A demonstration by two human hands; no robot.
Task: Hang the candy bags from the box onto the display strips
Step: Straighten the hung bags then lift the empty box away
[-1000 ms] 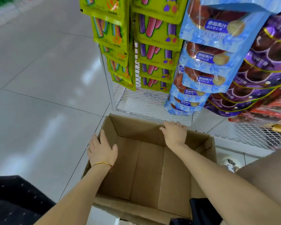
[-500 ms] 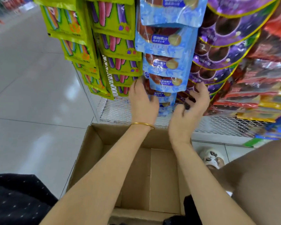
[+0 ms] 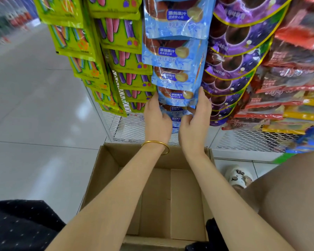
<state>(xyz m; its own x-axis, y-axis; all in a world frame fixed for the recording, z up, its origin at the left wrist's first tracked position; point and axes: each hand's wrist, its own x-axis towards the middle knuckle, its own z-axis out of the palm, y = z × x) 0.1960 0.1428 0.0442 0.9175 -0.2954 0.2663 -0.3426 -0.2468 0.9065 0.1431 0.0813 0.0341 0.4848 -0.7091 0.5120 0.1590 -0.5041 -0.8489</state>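
A column of blue candy bags (image 3: pixel 174 51) hangs on a display strip in front of me. My left hand (image 3: pixel 157 117) and my right hand (image 3: pixel 195 122) frame the lowest blue bags (image 3: pixel 176 116) from either side, fingers curled against their edges. The left thumb lies on the bag's left edge; the right hand's fingers reach up its right edge. The cardboard box (image 3: pixel 105 171) sits open on the floor below my forearms, and only its bare bottom shows.
Green candy bags (image 3: pixel 120 57) hang to the left, purple bags (image 3: pixel 232 57) and red and yellow bags (image 3: pixel 288 98) to the right. White wire mesh racking (image 3: pixel 243 140) stands behind the strips. Tiled floor stretches left. My knee and a shoe (image 3: pixel 237 176) are at the lower right.
Both hands left the box rim and rose to the bottom of the blue bag column, closing in on its lowest bags. The camera view tilted upward and nearer to the display.
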